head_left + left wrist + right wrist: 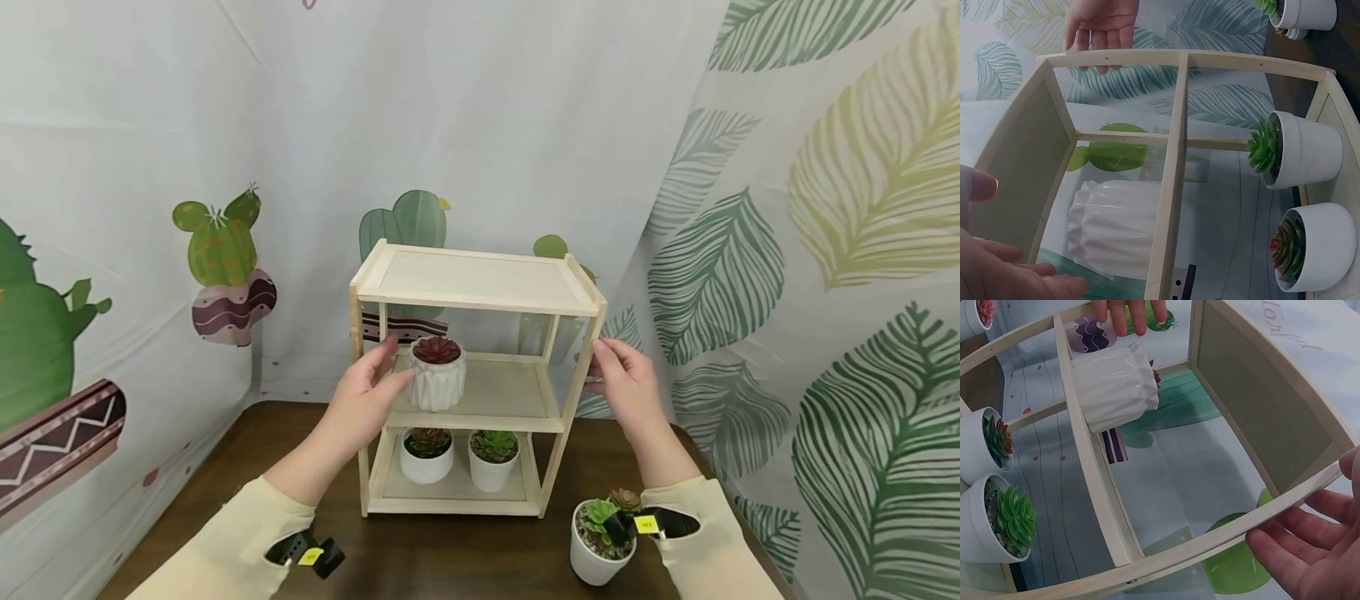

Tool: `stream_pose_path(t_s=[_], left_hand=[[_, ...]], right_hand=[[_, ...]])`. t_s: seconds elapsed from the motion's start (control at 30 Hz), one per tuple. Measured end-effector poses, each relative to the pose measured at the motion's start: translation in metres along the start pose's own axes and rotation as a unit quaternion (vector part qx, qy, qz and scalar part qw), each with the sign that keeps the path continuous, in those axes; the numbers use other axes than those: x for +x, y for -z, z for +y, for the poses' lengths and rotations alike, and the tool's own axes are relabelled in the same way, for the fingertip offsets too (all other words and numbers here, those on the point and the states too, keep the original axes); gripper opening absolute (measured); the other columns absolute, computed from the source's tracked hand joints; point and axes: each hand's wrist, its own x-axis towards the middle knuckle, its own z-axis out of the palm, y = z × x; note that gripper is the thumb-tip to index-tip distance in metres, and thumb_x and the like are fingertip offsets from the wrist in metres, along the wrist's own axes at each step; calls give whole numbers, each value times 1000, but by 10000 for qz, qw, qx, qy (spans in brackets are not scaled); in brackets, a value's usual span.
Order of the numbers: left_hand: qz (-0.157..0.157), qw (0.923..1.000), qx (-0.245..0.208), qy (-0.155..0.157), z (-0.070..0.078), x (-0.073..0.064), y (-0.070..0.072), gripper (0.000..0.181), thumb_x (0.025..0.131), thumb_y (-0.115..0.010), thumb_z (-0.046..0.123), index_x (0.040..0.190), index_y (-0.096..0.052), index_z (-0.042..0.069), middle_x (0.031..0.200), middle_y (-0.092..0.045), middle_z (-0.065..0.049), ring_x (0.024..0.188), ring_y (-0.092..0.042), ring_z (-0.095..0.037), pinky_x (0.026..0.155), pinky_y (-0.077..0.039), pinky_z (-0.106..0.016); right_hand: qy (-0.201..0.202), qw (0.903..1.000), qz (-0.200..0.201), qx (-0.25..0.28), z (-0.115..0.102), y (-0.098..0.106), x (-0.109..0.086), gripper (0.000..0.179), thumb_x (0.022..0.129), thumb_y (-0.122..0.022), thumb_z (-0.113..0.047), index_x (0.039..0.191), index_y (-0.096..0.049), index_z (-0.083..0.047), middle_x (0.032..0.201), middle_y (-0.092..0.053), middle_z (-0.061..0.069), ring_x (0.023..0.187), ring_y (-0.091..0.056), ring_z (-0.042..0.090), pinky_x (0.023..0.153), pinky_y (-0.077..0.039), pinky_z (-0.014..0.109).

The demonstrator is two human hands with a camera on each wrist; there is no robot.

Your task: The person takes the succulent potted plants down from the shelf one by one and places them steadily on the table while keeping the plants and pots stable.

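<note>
A pale wooden three-tier shelf (472,423) stands on the brown table. On its middle tier, at the left, sits a white fluted pot (437,385) with a dark red succulent. My left hand (367,400) is beside that pot, fingers loosely spread and thumb overlapping its edge in the head view. The shelf's right upright is held by my right hand (628,385), thumb at the front and fingers reaching behind the post (1235,528). On the bottom tier stand a white pot with a reddish succulent (427,458) and one with a green succulent (493,462).
Another white potted succulent (596,546) stands on the table (420,554) at the front right, partly under my right wrist strap. A pot with a pinkish succulent (984,311) shows at the right wrist view's corner. Printed curtains (480,125) hang behind and beside the table.
</note>
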Motion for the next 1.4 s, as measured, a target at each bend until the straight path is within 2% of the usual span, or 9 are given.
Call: stream_pose_path(t_s=[0.1,0.23,0.37,0.57,0.67,0.87,0.97,1.2,1.4], left_hand=[[-129,9996,-127,203,-2,7,0,71,108,-51,35,164,-19,6,171,-21,-16,158,-22,-37,127,-24,-54],[-236,9980,-237,539,-3,15,-2,72,108,-48,32,165,-12,7,172,-16,-17,159,-18,-37,128,-22,-55],[-394,9942,-441,894,-4,22,-4,77,108,-46,33,166,0,11,173,-9,-18,160,-10,-37,129,-17,-57],[-450,9841,-863,1487,-7,32,-11,80,107,-46,31,166,6,19,172,-7,-22,160,-9,-39,129,-12,-59],[-414,9792,-1006,1715,-9,38,-14,78,106,-45,29,167,2,21,173,-7,-20,160,-10,-39,128,-18,-60],[-318,9696,-1243,2084,-11,49,-18,73,104,-44,26,167,-8,19,174,-8,-15,158,-17,-38,120,-35,-62],[-285,9673,-1344,2132,-13,55,-20,73,103,-43,26,167,-10,15,173,-10,-17,156,-23,-38,120,-36,-61],[-252,9693,-1255,2099,-15,62,-23,72,105,-39,33,166,-10,10,170,-19,-21,152,-31,-40,118,-38,-60],[-278,9729,-1066,2032,-17,63,-23,70,105,-38,31,165,-13,3,169,-21,-23,152,-30,-39,120,-36,-58]], right_hand=[[88,9999,39,-96,0,1,1,44,110,-48,-33,129,-65,2,117,-70,30,91,-74,14,76,-64,33],[330,9984,37,-455,0,3,1,44,109,-49,-33,132,-65,2,116,-72,28,96,-75,27,78,-65,41],[420,9961,-25,-776,0,4,-1,45,109,-50,-33,137,-63,-1,120,-72,26,100,-74,35,75,-65,34],[268,9952,-208,-922,0,6,-7,45,107,-53,-30,145,-57,-5,121,-72,25,88,-70,5,69,-60,23],[212,9955,-287,-875,0,6,-9,46,107,-54,-28,147,-55,-5,123,-72,25,88,-67,0,69,-60,23],[262,9953,-423,-831,-2,7,-12,49,107,-55,-28,150,-51,-6,129,-70,24,105,-72,30,69,-58,23],[280,9951,-449,-831,-2,7,-12,50,107,-55,-28,151,-50,-6,130,-69,25,109,-70,37,69,-58,22],[318,9949,-427,-856,0,8,-11,49,108,-53,-28,151,-49,-5,130,-69,25,109,-70,39,70,-59,23],[17,9977,-510,-445,0,9,-8,49,111,-42,-32,153,-48,-7,134,-65,26,116,-69,37,80,-62,28]])
